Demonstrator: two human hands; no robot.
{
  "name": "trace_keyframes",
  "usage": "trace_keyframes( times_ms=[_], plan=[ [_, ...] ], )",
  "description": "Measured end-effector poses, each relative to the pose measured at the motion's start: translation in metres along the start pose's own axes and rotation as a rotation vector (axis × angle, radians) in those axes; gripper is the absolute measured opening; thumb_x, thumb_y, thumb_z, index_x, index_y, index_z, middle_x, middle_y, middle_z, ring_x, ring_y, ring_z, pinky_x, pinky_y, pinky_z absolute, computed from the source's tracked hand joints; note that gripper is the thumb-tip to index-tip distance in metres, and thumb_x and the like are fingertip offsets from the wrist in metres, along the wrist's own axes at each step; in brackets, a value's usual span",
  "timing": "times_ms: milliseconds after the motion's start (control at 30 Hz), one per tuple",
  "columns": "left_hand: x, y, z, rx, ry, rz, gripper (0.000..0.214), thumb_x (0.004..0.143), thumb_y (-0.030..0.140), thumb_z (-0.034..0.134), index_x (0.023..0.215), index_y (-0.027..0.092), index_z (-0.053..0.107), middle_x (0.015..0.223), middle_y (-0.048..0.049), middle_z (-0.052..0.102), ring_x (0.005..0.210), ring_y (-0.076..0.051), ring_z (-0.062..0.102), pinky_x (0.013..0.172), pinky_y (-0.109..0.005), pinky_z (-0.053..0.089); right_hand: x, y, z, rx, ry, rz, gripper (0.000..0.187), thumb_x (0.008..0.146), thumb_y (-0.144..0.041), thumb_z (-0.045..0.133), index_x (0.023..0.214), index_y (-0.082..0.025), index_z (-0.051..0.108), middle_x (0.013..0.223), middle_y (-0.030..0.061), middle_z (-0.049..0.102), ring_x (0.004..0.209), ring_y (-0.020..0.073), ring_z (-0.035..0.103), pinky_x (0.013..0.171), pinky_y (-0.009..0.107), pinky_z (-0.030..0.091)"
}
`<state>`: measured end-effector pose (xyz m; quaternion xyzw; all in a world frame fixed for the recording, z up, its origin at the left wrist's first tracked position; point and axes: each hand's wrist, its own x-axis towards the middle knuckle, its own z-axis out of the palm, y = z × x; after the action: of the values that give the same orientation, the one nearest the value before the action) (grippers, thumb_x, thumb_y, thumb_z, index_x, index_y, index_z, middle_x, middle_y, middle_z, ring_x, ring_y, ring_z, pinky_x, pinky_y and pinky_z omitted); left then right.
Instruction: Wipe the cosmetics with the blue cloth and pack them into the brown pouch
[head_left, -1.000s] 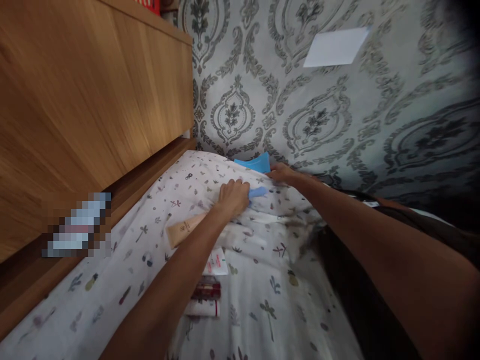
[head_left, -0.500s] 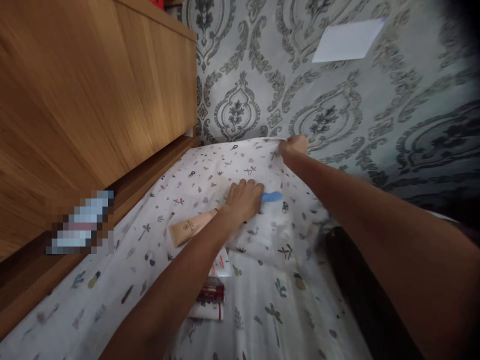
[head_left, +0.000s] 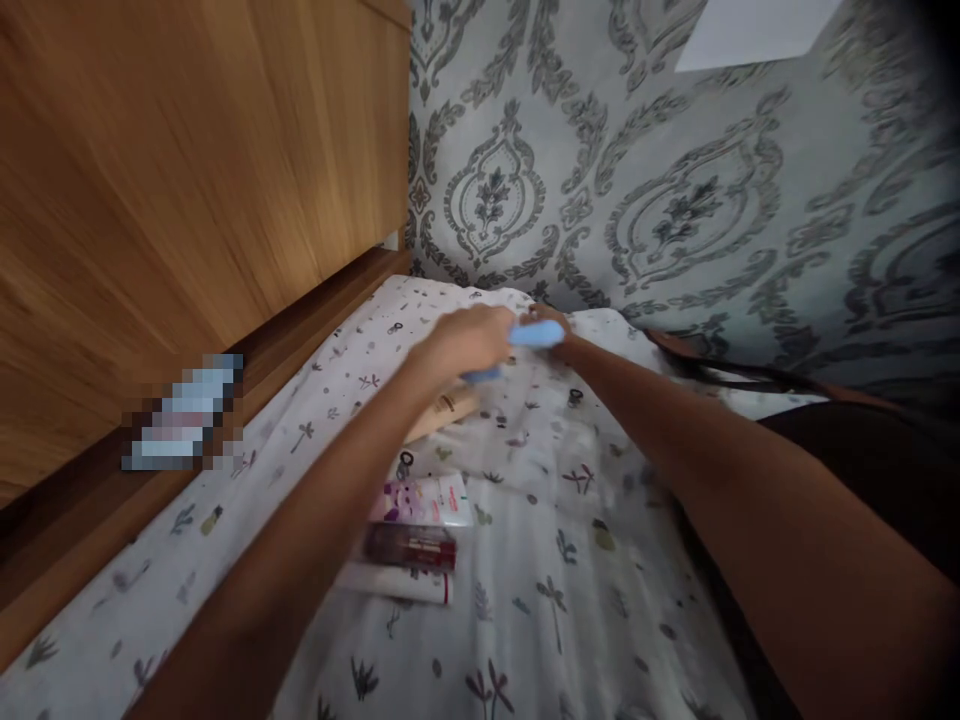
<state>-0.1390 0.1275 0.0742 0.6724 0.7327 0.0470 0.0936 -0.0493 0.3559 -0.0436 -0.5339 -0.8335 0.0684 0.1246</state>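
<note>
From where I stand, the person's left hand (head_left: 472, 338) is curled firmly round a smooth light-blue bar-shaped object (head_left: 535, 334), probably gripped at one end so that the rest juts free towards three o'clock. A darker blue patch shows beneath the fingers; I cannot tell whether it belongs to the same piece.

The right hand (head_left: 555, 316) is also at three o'clock from the left, by the wall-side edge of the white printed cotton sheet (head_left: 525, 620). The bar hides part of it, and blur covers the rest, so I cannot tell whether it pinches the cloth or lies loose.

Just under the left wrist, towards seven o'clock, lies a beige squeeze tube (head_left: 441, 412). Farther that way come a white-and-purple tube (head_left: 424, 500), a dark red glossy tube (head_left: 412, 548) and a slim white tube (head_left: 420, 585), lying roughly parallel, perhaps so each stays easy to pick out. A wooden cabinet (head_left: 225, 150) stands at ten o'clock, bounding the sheet.
</note>
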Motion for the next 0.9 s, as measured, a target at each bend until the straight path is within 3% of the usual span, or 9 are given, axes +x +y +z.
trace_keyframes(
  times_ms=[133,233,300,467,567,633,700,800,900],
  plan=[
    [-0.003,-0.078,-0.001,0.120,0.171,-0.325,0.035,0.091,0.016,0.047,0.122,0.021,0.062,0.131,-0.0113,0.062,0.117,-0.029,0.059,0.090,-0.037,0.048,-0.024,-0.004,-0.003,0.013,0.115,0.026,0.034,0.099,-0.035,0.052,0.126,-0.016,0.058,0.129,0.0126,0.059,0.116,0.0267,0.058,0.099,0.050,0.047],
    [-0.008,-0.133,0.017,0.129,0.165,-0.423,0.039,0.094,0.021,0.046,0.131,0.020,0.058,0.133,-0.0137,0.061,0.119,-0.030,0.058,0.092,-0.039,0.047,-0.043,-0.013,-0.004,0.042,0.155,-0.080,0.037,0.102,-0.031,0.038,0.126,-0.012,0.059,0.134,0.0177,0.057,0.127,0.0325,0.049,0.107,0.052,0.037],
    [-0.010,-0.156,0.031,0.132,0.137,-0.475,0.038,0.094,0.023,0.047,0.129,0.020,0.060,0.126,-0.0145,0.066,0.112,-0.030,0.062,0.090,-0.038,0.048,-0.054,-0.024,-0.005,0.068,0.155,-0.193,0.039,0.101,-0.031,0.035,0.124,-0.013,0.062,0.135,0.0171,0.057,0.129,0.0328,0.047,0.108,0.048,0.035],
    [-0.002,-0.171,0.044,0.186,0.154,-0.492,0.038,0.095,0.018,0.041,0.127,0.012,0.061,0.130,-0.0198,0.061,0.116,-0.029,0.057,0.093,-0.038,0.046,-0.081,-0.073,-0.009,0.125,0.116,-0.486,0.041,0.101,-0.042,0.037,0.111,-0.020,0.069,0.123,0.0102,0.063,0.119,0.0270,0.052,0.104,0.036,0.036],
    [0.004,-0.172,0.043,0.223,0.173,-0.476,0.039,0.096,0.016,0.038,0.128,0.007,0.058,0.133,-0.0224,0.059,0.118,-0.029,0.055,0.093,-0.038,0.045,-0.105,-0.108,-0.013,0.158,0.071,-0.800,0.053,0.102,-0.051,0.029,0.105,-0.018,0.070,0.108,0.0114,0.065,0.107,0.0262,0.056,0.097,0.036,0.039],
    [0.006,-0.175,0.041,0.246,0.176,-0.460,0.038,0.097,0.017,0.037,0.128,0.005,0.057,0.129,-0.0226,0.060,0.115,-0.030,0.057,0.094,-0.038,0.044,-0.119,-0.123,-0.017,0.084,0.041,-0.932,0.050,0.102,-0.050,0.033,0.103,-0.017,0.071,0.107,0.0123,0.065,0.106,0.0273,0.055,0.093,0.038,0.040],
    [0.007,-0.179,0.041,0.274,0.186,-0.432,0.038,0.098,0.020,0.040,0.129,0.003,0.055,0.130,-0.0240,0.059,0.117,-0.032,0.055,0.097,-0.039,0.042,-0.128,-0.126,-0.020,-0.018,0.037,-0.890,0.038,0.101,-0.042,0.041,0.108,-0.018,0.069,0.114,0.0128,0.064,0.111,0.0281,0.053,0.093,0.038,0.040],
    [0.009,-0.187,0.042,0.315,0.221,-0.400,0.051,0.096,0.030,0.050,0.134,-0.003,0.047,0.137,-0.0307,0.050,0.124,-0.038,0.049,0.101,-0.043,0.037,-0.127,-0.106,-0.021,-0.111,0.045,-0.597,0.034,0.098,-0.033,0.046,0.120,-0.015,0.063,0.124,0.0169,0.060,0.115,0.0305,0.052,0.093,0.040,0.042],
    [0.012,-0.194,0.043,0.336,0.251,-0.383,0.066,0.093,0.043,0.054,0.137,-0.005,0.043,0.137,-0.0344,0.047,0.127,-0.042,0.046,0.102,-0.046,0.036,-0.118,-0.074,-0.016,-0.149,0.044,-0.357,0.039,0.097,-0.033,0.045,0.118,-0.005,0.061,0.120,0.0254,0.059,0.108,0.0357,0.055,0.084,0.044,0.045]
  ],
)
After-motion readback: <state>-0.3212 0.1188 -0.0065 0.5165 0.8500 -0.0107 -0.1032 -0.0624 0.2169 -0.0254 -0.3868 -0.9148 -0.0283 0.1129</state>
